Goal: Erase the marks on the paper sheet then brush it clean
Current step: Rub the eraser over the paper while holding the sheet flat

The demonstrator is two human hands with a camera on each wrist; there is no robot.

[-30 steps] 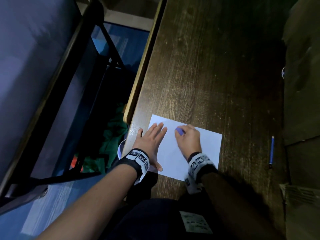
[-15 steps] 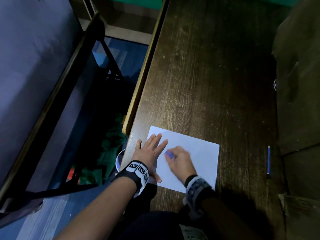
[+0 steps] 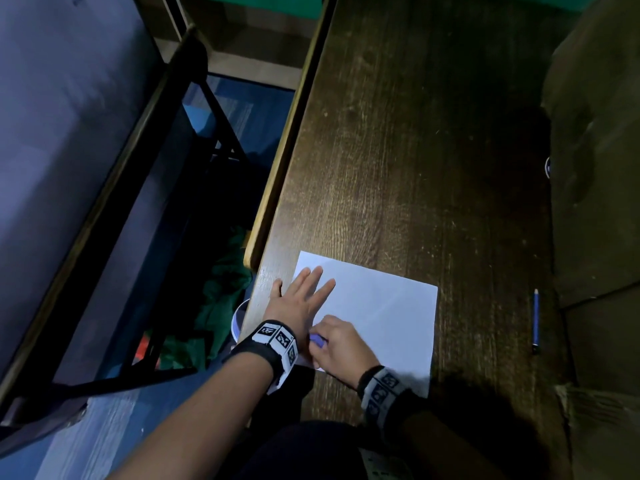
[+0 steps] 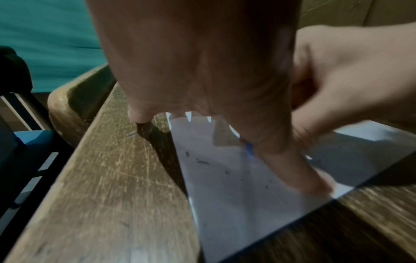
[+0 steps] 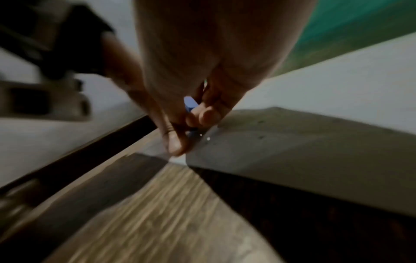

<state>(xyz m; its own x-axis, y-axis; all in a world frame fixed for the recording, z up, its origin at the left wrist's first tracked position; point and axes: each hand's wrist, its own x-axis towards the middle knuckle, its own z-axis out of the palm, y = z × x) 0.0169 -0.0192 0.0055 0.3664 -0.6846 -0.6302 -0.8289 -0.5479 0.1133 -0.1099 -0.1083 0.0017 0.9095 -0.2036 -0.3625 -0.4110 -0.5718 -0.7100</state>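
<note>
Erasing in progress at near-left corner of paper sheet point(image 3: 381, 313), brushing not yet begun

Left of sheet: worn wooden table point(image 3: 398, 150) edge, thumb of left hand point(image 3: 298, 303) resting on bare wood; on sheet's left margin: left hand flat, fingers straight and slightly spread, pinning sheet down; at sheet's near-left corner, just beside left wrist: right hand point(image 3: 341, 344) curled round purple eraser point(image 3: 318, 340), thumb and fingertips pinching it against paper, shifted there over the last second from sheet's far-left area, suggesting erasing has worked nearer down that side; dark crumbs point(image 4: 202, 162) scattered on sheet near left hand, remaining marks not discernible; well right of sheet: blue pencil point(image 3: 535, 320) lying untouched on table
</note>
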